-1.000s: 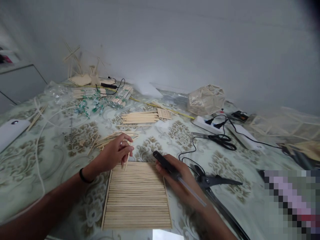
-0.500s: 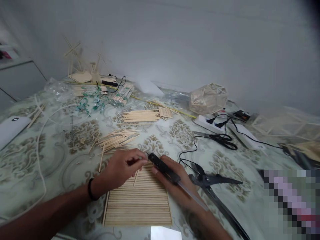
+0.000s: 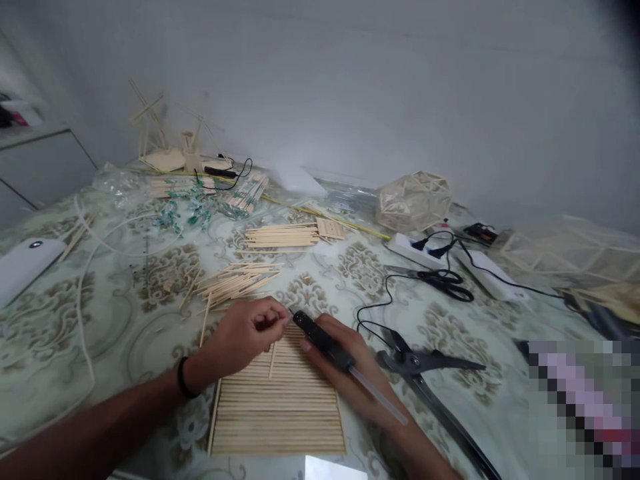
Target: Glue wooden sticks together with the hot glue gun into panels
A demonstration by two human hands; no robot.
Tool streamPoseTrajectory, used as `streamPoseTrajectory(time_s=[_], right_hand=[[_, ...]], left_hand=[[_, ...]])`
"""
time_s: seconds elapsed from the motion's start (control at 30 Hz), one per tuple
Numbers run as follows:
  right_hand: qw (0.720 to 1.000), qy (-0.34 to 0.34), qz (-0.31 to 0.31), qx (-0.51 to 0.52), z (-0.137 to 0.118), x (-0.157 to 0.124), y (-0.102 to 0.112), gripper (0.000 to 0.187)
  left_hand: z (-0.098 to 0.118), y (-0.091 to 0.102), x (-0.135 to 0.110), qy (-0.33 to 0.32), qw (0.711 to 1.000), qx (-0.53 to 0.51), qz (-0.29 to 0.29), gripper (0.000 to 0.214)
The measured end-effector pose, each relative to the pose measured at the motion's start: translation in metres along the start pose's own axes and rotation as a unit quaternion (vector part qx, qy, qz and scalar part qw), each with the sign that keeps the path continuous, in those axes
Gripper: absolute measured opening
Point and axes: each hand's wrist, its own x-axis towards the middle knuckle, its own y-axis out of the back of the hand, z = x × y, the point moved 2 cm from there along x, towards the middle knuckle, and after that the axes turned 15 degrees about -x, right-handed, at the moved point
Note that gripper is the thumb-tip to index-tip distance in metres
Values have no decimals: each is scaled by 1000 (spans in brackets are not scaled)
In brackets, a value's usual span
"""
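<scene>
My right hand (image 3: 345, 353) is wrapped round a black glue gun (image 3: 325, 341), with a clear glue stick (image 3: 380, 397) poking out of its rear. The gun's nozzle points up and left, right by the pinched fingertips of my left hand (image 3: 250, 330). From under my left hand a thin wooden stick (image 3: 271, 363) sticks out, its upper part hidden by the fingers. Below both hands lies a flat panel of wooden sticks (image 3: 280, 417) set side by side, with a stick along its left edge. My hands cover the panel's far part.
Loose sticks (image 3: 237, 283) and a neat stack (image 3: 283, 235) lie beyond my hands. To the right are large cutters (image 3: 415, 363), scissors (image 3: 445, 280), a power strip (image 3: 415, 250) and a black cord. Stick frames (image 3: 413, 200) stand near the wall. A white cable (image 3: 83, 327) runs at left.
The glue gun's nozzle has shifted slightly left, with my left fingertips still beside it. The stick under my left hand has turned a little more upright. The view has moved slightly.
</scene>
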Motion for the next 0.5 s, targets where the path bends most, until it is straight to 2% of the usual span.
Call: streamPoseTrajectory(time_s=[0.23,0.5], right_hand=[[1000,6,11,4,1,1,-2,28],[1000,2,20,12,-1,0,-4,25]], left_hand=[[-4,2,4,30,999,-29,-22,16],[2,-2,6,84,986,-140,-28,17]])
